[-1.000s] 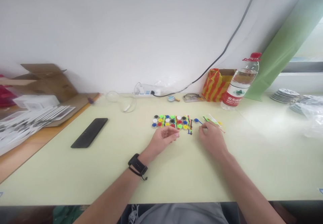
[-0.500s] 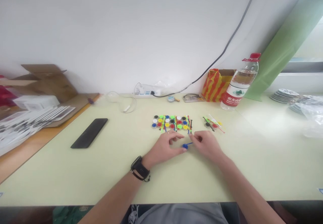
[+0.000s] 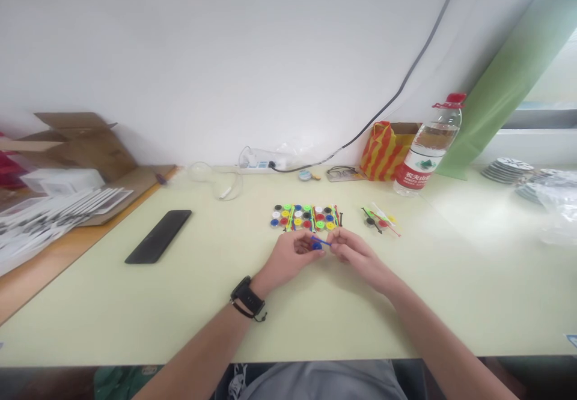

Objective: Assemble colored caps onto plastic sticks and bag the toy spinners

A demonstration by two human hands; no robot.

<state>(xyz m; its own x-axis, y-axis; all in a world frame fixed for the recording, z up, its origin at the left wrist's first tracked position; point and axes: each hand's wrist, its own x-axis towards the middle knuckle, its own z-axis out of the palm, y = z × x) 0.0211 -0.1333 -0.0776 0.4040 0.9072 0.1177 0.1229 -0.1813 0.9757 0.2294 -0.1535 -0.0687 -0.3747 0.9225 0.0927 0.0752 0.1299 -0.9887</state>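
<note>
My left hand (image 3: 285,260), with a black watch (image 3: 247,296) on its wrist, is closed around a small blue disc (image 3: 317,247), thumb below and fingers behind. Between its thumb and fingertips, my right hand (image 3: 364,259) pinches a thin blue stick (image 3: 321,241). The stick's left end points to the upper side of the disc; whether they touch I cannot tell. Just beyond my hands lie rows of small coloured discs (image 3: 297,222) with thin coloured sticks (image 3: 312,217) among them. A smaller group of sticks and discs (image 3: 381,220) lies off to the right.
A black flat slab (image 3: 158,236) rests on the table at left. Toward the wall are a power strip (image 3: 256,167), glasses (image 3: 345,172), a striped bag (image 3: 383,157) and a water bottle (image 3: 424,154). Stacked discs (image 3: 507,172) stand far right, a cardboard box (image 3: 90,142) far left.
Both hands have shifted left and slightly away from me. The left fingers have closed on the blue disc. The blue stick has swung, its left end now higher, beside the disc.
</note>
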